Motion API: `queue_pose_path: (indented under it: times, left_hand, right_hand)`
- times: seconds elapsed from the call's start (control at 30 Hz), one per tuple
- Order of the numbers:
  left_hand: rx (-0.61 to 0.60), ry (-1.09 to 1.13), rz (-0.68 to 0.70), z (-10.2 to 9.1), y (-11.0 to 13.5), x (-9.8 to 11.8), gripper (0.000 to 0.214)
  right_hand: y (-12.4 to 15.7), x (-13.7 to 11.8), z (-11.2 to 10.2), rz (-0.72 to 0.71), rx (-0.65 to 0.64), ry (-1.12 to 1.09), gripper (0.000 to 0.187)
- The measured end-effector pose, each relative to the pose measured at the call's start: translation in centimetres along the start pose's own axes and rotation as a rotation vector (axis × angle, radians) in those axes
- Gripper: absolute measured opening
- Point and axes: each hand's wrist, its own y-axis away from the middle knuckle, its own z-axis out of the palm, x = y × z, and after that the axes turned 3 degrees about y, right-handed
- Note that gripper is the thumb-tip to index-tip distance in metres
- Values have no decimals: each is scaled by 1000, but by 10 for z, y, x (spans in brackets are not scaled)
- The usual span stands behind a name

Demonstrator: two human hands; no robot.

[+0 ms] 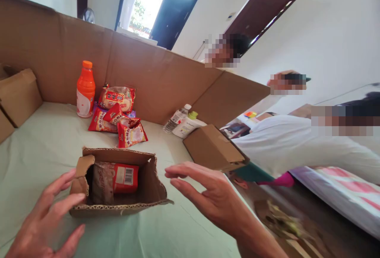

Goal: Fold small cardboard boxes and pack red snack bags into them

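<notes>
An open cardboard box (118, 209) stands in front of me on a pale green cloth, its top edges ragged. Inside lies a red snack packet (126, 177) with a barcode label and a clear brownish part. My left hand (47, 214) is at the box's left side, fingers spread, the fingertips close to the wall; whether they touch it I cannot tell. To the right of the box hovers my right hand (204, 190), fingers stretched toward it, apart from it and holding nothing. Several red snack packets (132, 133) lie just behind the box.
An orange-capped bottle (86, 90) and a larger bread packet (117, 99) stand by a tall cardboard wall (142, 68). A clear water bottle (177, 119), a white carton (188, 126) and a brown box (215, 147) are at the right. Other people are beyond the table.
</notes>
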Motion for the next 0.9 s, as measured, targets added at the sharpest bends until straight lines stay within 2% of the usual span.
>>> queue_pose_path:
  times: [0.1, 0.27, 0.37, 0.43, 0.53, 0.6, 0.63, 0.7, 0.77, 0.9]
  left_hand:
    - [-45, 6, -108, 5, 7, -6, 26]
    - [-52, -42, 54, 3, -2, -15, 17]
    - [-27, -25, 29, 0, -14, -12, 17]
    - [-9, -19, 2, 0, -21, -7, 20]
    - [-10, -51, -19, 2, -28, -3, 27]
    - [12, -76, -59, 5, -29, -4, 37]
    - [32, -82, -82, 7, -29, -5, 44]
    - [77, -103, -107, 12, -28, -8, 55]
    - [87, -124, -103, 16, -28, -11, 56]
    - [-88, -15, 1, 21, -29, -20, 42]
  right_hand:
    - [29, 18, 12, 67, -2, -57, 37]
    - [39, 20, 52, -60, -248, -218, 64]
    - [39, 22, 59, -112, -300, -196, 69]
    - [38, 26, 56, -135, -211, -192, 62]
    - [27, 32, 48, -135, 57, -158, 49]
    - [15, 33, 48, -113, 194, -107, 56]
    - [9, 32, 50, -115, 209, -90, 60]
    - [2, 31, 59, -171, 113, -82, 61]
    - [2, 30, 69, -238, -23, -82, 60]
    - [10, 32, 73, -275, -128, -16, 72]
